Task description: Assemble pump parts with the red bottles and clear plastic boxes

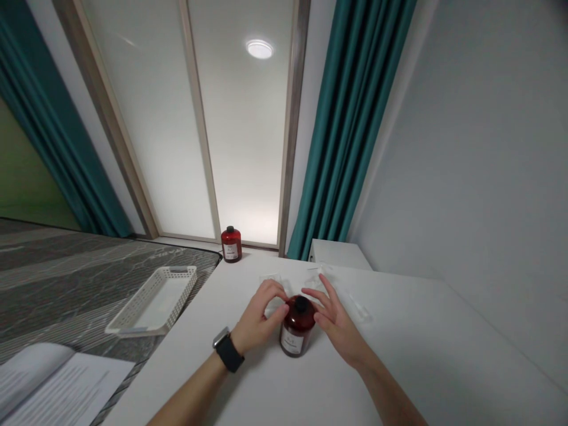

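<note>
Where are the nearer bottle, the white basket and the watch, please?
Nearer bottle (298, 325), head view: front of its red body.
White basket (162, 300), head view: its bare bottom.
Watch (229, 353), head view: its black strap.

Print is unreadable in 3 places: the near bottle's label (291, 341), the far bottle's label (231, 252) and the open book (84, 384).

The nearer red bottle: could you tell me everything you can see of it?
The bottle is glossy dark red, like tinted glass or plastic, with a black cap and a pale label too small to read. It stands upright on the white table. The left-hand grip and right-hand grip flank its upper part; exact contact is hard to tell.
</note>
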The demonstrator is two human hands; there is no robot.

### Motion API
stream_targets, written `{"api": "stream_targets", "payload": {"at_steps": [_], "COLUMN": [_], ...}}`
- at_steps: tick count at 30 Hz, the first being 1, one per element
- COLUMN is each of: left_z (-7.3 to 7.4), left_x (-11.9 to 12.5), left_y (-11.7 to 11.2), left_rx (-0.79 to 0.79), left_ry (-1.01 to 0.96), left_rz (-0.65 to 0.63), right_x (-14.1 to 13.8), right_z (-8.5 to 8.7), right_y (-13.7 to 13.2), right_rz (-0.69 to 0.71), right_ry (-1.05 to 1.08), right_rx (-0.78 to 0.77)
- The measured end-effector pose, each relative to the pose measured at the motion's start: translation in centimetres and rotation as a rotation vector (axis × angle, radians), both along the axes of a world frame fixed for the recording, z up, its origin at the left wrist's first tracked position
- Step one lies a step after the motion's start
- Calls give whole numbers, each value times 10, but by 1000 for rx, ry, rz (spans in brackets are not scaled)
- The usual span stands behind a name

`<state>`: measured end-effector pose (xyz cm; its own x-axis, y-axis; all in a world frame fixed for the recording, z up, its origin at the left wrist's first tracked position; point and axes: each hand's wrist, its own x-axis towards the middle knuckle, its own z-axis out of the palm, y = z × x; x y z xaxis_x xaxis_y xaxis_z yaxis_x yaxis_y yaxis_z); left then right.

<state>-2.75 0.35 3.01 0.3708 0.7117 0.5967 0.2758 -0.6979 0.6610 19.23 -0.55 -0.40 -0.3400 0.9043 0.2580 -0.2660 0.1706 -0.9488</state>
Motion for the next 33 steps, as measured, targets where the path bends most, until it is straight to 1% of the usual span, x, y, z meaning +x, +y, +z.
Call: {"api": "stream_targets", "payload": {"at_steps": [2,3,5,7,9,11,14,16,20,23,27,29,31,33], "left_z": [20,31,52,68,77,79,75,71,71,78,94,99,100,97], "left_x": [-1,0,1,3,5,5,1,-7,-32,-58,-93,-109,-123,-133], "left_y": [9,13,21,27,30,30,23,16,4,3,8,16,26,39], "left_rx": [32,39,76,74,48,35,22,-4,-39,-62,-87,-90,-82,-81], "left_ry": [140,252,449,551,573,565,546,547,576,585,596,606,609,603], "left_rz": [-28,-73,-226,-325,-366,-380,-378,-347,-254,-185,-55,3,59,103], "right_x": [-1,-2,-1,0,2,4,3,1,-4,-6,-12,-18,-24,-30], "right_z": [-2,-4,-7,-11,-14,-16,-18,-20,-25,-28,-28,-28,-28,-28], "right_y": [-1,-2,-2,-1,1,4,6,5,1,-3,-8,-11,-15,-18], "right_rz": [-11,-24,-67,-131,-191,-243,-299,-309,-294,-288,-294,-297,-292,-287], "right_ry": [-10,-16,-34,-58,-91,-114,-150,-186,-259,-300,-369,-407,-437,-466], "right_rx": [19,31,53,75,96,117,127,126,119,113,155,188,220,251]}}
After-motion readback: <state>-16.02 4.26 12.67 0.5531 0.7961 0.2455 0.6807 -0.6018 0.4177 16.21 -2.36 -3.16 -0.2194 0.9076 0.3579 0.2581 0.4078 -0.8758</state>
